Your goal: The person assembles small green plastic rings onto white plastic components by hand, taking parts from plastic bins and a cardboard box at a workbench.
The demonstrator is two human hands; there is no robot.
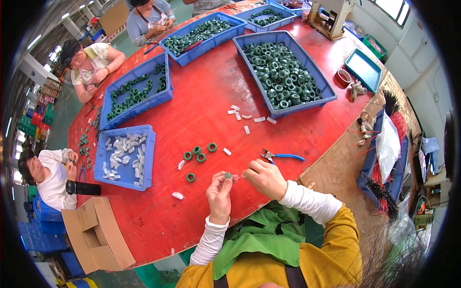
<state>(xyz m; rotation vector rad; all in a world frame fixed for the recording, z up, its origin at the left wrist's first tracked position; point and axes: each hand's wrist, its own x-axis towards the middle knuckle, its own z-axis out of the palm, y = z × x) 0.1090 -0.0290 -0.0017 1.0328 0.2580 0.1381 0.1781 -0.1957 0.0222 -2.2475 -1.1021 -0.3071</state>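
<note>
My left hand (219, 199) pinches a green ring (228, 176) upright between thumb and fingertips, above the near edge of the red table (192, 216). Close beside it, my right hand (266, 179) has its fingers closed in a pinch. A small whitish bit shows between the two hands; what exactly the right fingers grip is too small to make out. Several loose green rings (200, 158) lie beyond my left hand, with small white pieces (178, 196) around them. Past my right hand rest cutters (283, 156) with blue handles, jaws pointing left.
Blue trays of green rings (283, 77) stand farther back. A blue tray (126, 185) of white pieces sits at the left, near a black bottle (83, 188) and an open cardboard box (115, 240). Red wires (399, 126) fill a crate at right. Co-workers sit along the far left.
</note>
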